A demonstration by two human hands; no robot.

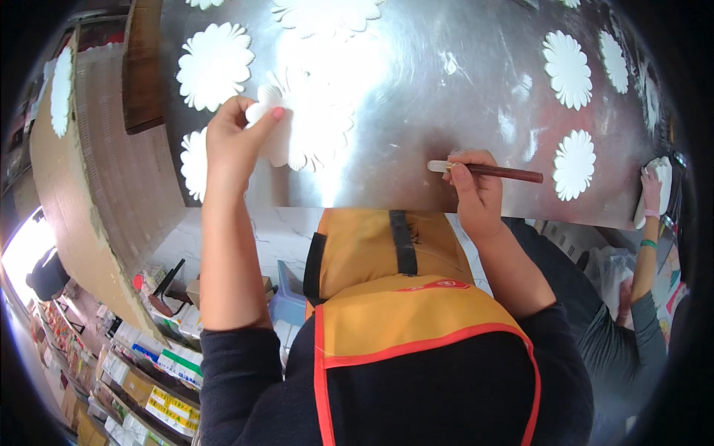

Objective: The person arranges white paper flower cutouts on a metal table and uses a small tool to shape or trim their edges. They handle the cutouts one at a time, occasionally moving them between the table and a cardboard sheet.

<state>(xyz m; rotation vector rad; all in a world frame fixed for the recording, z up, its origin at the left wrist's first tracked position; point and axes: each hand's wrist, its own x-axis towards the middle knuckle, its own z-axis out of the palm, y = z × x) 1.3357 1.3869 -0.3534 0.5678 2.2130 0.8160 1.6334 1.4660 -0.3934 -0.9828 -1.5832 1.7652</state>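
My left hand (237,142) pinches a thin white petal-edged piece (271,120) between thumb and fingers. Right beside that piece, partly overlapped by it, lies a white flower shape (323,122) with scalloped petals; glare hides where one ends and the other begins. My right hand (477,187) grips a slim tool (510,172) with a dark brown handle, a brass-coloured collar and a pale rounded tip. That tip points left, just above the shiny metal tabletop (390,167), apart from the flower.
More white flower shapes lie left (216,66) and right (574,165) on the metal. A tan board (83,195) stands along the left, with boxes (173,410) on shelves below. At far right, another person's hand (650,187) rests on a white object (664,178).
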